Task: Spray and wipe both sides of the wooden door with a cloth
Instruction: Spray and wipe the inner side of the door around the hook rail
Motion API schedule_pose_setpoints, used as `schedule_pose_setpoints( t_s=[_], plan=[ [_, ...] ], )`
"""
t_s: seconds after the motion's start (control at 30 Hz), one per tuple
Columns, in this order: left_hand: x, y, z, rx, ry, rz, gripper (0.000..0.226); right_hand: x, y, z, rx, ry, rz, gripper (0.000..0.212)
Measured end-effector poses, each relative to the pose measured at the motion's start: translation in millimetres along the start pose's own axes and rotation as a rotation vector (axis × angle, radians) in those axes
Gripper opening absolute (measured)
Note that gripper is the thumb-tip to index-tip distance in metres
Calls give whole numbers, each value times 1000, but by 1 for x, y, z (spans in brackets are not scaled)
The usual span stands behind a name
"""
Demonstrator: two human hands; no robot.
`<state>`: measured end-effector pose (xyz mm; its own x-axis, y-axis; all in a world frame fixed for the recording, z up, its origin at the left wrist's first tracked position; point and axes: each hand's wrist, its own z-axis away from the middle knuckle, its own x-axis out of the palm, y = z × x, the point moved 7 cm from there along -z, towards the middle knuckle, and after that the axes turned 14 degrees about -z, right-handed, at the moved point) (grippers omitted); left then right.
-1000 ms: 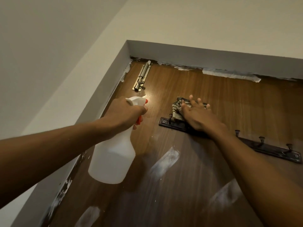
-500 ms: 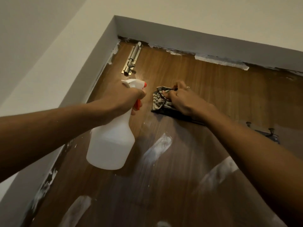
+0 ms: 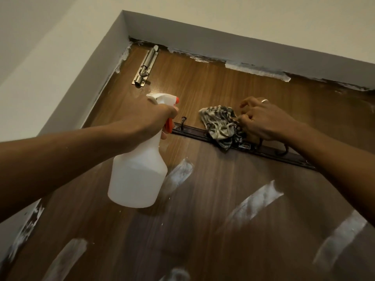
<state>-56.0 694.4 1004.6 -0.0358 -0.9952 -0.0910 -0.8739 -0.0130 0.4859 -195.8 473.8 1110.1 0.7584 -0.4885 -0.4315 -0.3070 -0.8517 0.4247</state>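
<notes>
The cloth (image 3: 219, 122) is pinched by the right hand (image 3: 267, 120), bunched just left of it against the door (image 3: 203, 88), over the hook rail (image 3: 190, 131), perhaps snagged there. The spray bottle (image 3: 138, 179) is gripped by the left hand (image 3: 154, 120).

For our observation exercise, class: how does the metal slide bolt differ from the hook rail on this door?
The slide bolt is pale, shiny metal; the hook rail is dark. The bolt points up the door; the rail runs across it. The bolt is bare; a cloth lies over part of the rail. Both are fixed to the door.
</notes>
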Motion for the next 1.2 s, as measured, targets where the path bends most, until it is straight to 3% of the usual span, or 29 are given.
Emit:
schedule_pose_setpoints(
  t_s=[0.1, 0.2, 0.3, 0.43, 0.5, 0.6, 0.7, 0.87, 1.2],
  plan=[
    [6, 3, 1, -5, -2, 7, 40, -9, 25, 14, 38, -15, 147, 80],
    [13, 10, 2, 9, 20, -6, 36, -10, 45, 19, 102, -50, 161, 73],
    [21, 20, 1, 24, 48, -8, 27, -12, 28, 6, 87, 73, 125, 66],
    [29, 27, 3, -1, 51, 44, 40, -11, -6, -18, 173, 209, 133, 49],
    [31, 28, 5, 7, 58, 59, 37, -5, -14, -29, 136, 190, 53, 39],
    [36, 28, 7, 24, 50, 50, 35, 5, -24, -36, -16, 80, -30, 43],
    [36, 25, 8, 19, 53, 45, 34, 3, -22, -37, -46, -12, -69, 36],
    [32, 19, 9, 8, 58, 26, 46, -11, 25, -18, 60, -26, -9, 28],
    [45, 32, 12, 17, 41, 86, 35, -20, 120, 55, 217, 106, -32, 22]
  ],
)
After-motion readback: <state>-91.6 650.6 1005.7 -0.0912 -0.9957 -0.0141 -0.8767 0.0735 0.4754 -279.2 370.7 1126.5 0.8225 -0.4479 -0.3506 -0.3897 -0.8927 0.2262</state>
